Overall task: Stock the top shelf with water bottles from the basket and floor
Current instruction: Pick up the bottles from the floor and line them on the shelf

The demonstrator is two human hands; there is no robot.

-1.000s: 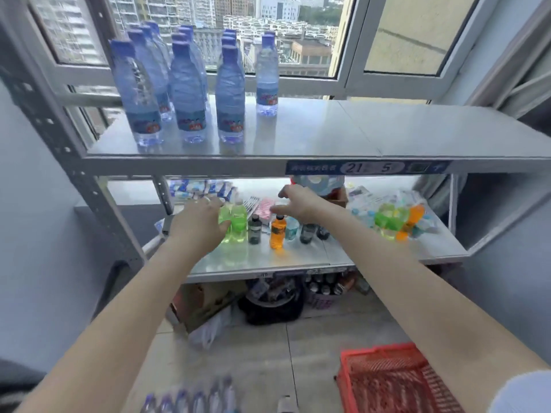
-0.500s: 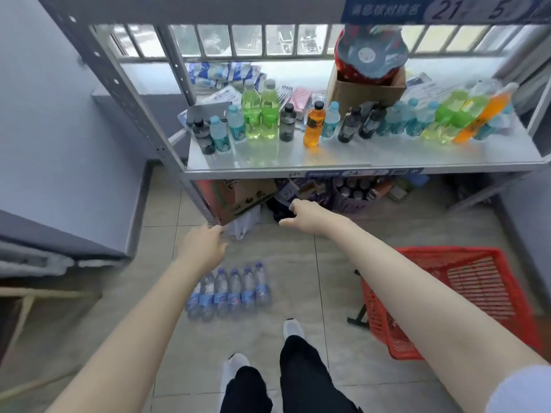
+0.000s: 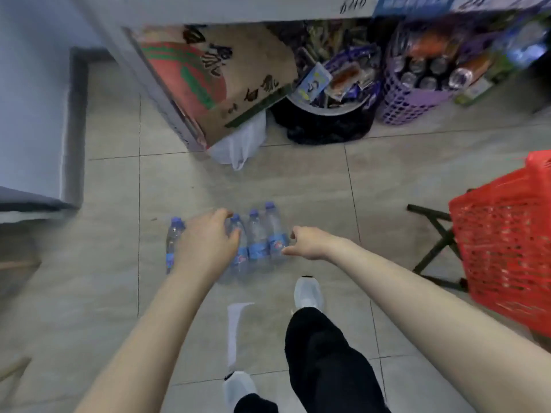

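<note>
Several clear water bottles [image 3: 258, 242] with blue caps and blue labels lie side by side on the tiled floor in front of my feet. My left hand [image 3: 205, 245] hovers over the left part of the row, fingers loosely spread, hiding a bottle or two. My right hand [image 3: 308, 242] reaches to the right end of the row, its fingertips at the last bottle's label, holding nothing. The red plastic basket [image 3: 504, 248] stands at the right on a dark folding stand. The top shelf is out of view.
Under the shelf's lower board stand a cardboard box [image 3: 214, 81], a black tub of snack packets [image 3: 328, 114] and a purple basket of cans [image 3: 417, 84]. A white bag [image 3: 238, 144] lies by the shelf leg. My shoes [image 3: 308, 293] are just behind the bottles.
My view has dropped from the shelves to the floor. Both hands have come down from shelf height to the row of bottles on the tiles.
</note>
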